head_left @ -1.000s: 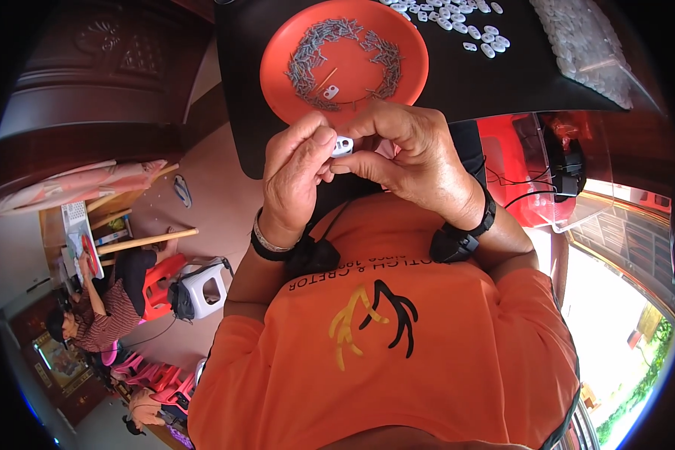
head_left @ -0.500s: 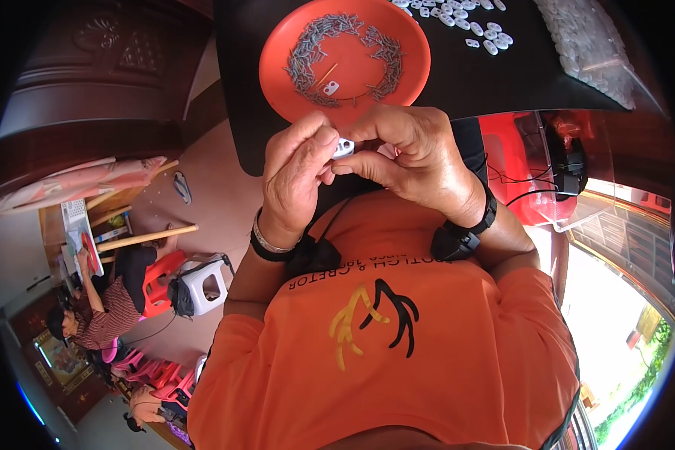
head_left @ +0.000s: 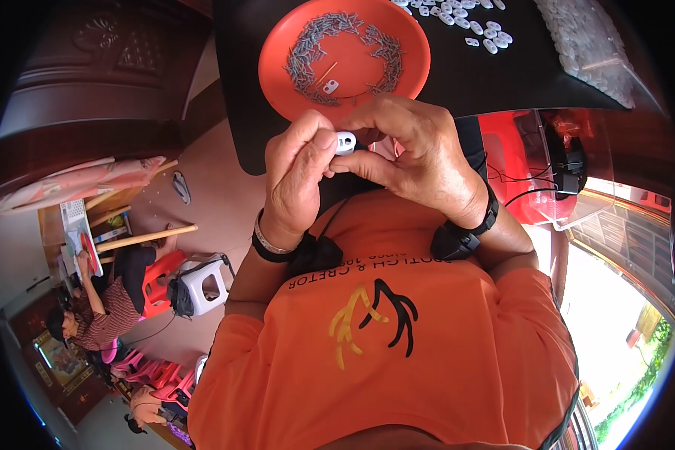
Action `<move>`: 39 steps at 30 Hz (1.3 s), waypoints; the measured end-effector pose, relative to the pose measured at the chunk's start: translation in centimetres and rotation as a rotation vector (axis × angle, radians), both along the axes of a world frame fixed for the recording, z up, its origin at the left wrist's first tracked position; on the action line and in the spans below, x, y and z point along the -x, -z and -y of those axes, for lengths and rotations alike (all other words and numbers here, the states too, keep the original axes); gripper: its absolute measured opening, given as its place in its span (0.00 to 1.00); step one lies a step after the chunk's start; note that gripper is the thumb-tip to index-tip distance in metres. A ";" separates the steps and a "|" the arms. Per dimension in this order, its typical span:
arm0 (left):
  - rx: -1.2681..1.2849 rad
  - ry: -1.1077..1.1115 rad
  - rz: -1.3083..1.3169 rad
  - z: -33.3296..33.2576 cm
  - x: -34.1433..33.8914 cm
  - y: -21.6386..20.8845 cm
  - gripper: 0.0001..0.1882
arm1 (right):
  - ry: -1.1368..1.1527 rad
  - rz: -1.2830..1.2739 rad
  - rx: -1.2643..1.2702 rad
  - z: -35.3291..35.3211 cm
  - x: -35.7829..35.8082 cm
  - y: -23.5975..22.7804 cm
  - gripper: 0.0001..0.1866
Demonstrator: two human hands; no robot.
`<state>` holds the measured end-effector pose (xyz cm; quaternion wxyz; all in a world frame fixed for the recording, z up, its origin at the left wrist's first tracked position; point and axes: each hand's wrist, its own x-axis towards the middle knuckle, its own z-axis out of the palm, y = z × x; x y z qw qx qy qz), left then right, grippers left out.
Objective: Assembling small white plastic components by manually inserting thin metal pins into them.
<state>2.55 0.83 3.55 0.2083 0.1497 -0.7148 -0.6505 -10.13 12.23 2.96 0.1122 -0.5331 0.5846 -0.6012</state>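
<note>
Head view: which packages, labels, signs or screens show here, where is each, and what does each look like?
Clear plastic bag: top right on the black table, lumpy, full of small white pieces.
Shirt print: on the orange shirt, centre, a row of dark lettering above a yellow and black antler-like graphic.
No signs or screens are clearly visible.

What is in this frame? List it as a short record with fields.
left hand: pinches a small white plastic piece
right hand: fingertips meet the same piece from the other side
orange plate: on the black table, holds small grey metal pins in a ring
loose white pieces: on the table beyond the plate
wrists: bracelet on the left, black band on the right
</note>
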 end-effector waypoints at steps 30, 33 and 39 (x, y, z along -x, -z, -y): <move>0.091 -0.128 -0.030 -0.6 0.0 0.1 0.12 | 0.048 -0.327 -0.010 0.1 -0.8 0.3 0.09; 0.013 -0.139 -0.043 -0.5 -0.2 0.7 0.13 | 0.080 -0.320 -0.059 -0.1 -0.5 0.1 0.07; -0.084 -0.112 -0.034 -1.0 0.1 0.1 0.14 | 0.101 -0.339 0.106 0.0 0.0 0.3 0.10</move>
